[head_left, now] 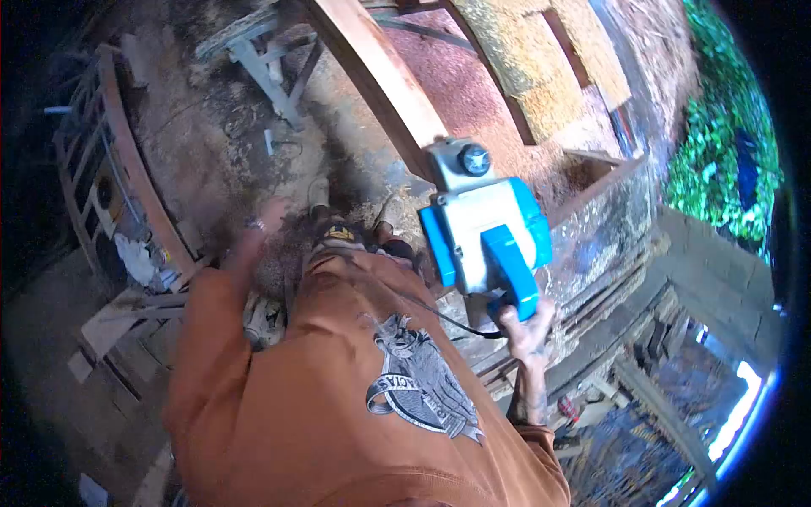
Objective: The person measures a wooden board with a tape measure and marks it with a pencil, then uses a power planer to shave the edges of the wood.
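A timber beam (384, 72) runs forward from just ahead of the person's right side. At its near end stands the electric hand planer (498, 211), with the right hand (528, 325) around its rear handle. The power cord (435, 313) trails from the planer's rear across the person's front. The left hand (272, 213) is low on the left, well apart from the planer. Right of the beam, sawdust (435, 59) lies between it and a wide board (515, 76); foliage (710, 152) stands beyond, far right. Left of the beam stands a trestle (263, 83); farther left, a long plank (139, 165).
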A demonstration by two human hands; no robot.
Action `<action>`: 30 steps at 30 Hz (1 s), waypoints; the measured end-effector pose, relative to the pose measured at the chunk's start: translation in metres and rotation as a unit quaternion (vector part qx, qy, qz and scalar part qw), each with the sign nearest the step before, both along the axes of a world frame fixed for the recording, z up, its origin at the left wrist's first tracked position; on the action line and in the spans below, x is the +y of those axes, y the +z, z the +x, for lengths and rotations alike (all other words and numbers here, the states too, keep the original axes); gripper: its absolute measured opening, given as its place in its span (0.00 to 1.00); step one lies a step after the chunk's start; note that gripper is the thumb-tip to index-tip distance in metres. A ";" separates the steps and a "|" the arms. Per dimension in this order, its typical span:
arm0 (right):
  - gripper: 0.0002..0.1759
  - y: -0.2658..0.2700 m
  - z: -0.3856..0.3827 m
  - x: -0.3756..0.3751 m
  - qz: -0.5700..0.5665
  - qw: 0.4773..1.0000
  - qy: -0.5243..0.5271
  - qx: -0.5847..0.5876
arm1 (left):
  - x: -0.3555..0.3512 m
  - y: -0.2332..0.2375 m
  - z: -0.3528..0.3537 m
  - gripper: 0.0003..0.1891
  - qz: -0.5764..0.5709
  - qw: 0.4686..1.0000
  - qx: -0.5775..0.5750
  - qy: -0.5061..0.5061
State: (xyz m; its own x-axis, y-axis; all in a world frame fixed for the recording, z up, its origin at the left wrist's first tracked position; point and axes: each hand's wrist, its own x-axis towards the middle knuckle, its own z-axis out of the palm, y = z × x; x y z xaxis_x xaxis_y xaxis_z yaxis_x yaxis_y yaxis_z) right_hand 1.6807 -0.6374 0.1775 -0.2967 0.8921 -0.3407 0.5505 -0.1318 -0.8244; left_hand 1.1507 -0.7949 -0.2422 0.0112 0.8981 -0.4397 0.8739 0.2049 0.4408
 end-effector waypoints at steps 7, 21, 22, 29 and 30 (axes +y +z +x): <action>0.36 -0.044 0.018 0.026 -0.060 0.997 0.052 0.022 | -0.088 0.024 0.037 0.10 0.077 0.947 -0.082 0.300; 0.35 -0.047 -0.084 0.122 -0.042 0.987 0.126 0.086 | -0.099 0.015 0.078 0.23 0.010 0.906 0.031 0.422; 0.35 -0.047 -0.099 0.131 -0.035 0.988 0.122 0.091 | -0.081 0.021 0.072 0.22 -0.006 0.900 0.019 0.435; 0.26 -0.047 -0.205 0.190 0.021 0.986 0.136 0.093 | -0.016 -0.014 0.022 0.20 0.047 0.816 -0.185 0.546; 0.27 -0.051 -0.220 0.200 0.017 0.986 0.135 0.096 | -0.010 -0.024 0.017 0.21 0.018 0.796 -0.210 0.568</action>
State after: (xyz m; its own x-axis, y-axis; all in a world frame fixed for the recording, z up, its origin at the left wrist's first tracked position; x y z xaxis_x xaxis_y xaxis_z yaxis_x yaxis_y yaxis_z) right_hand 1.4610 -0.4374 0.1260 -0.5802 0.7821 -0.2273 0.3960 0.0270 -0.9179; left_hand 1.1672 -0.8048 -0.2666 -0.6776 0.4461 -0.5847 -0.0909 0.7381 0.6686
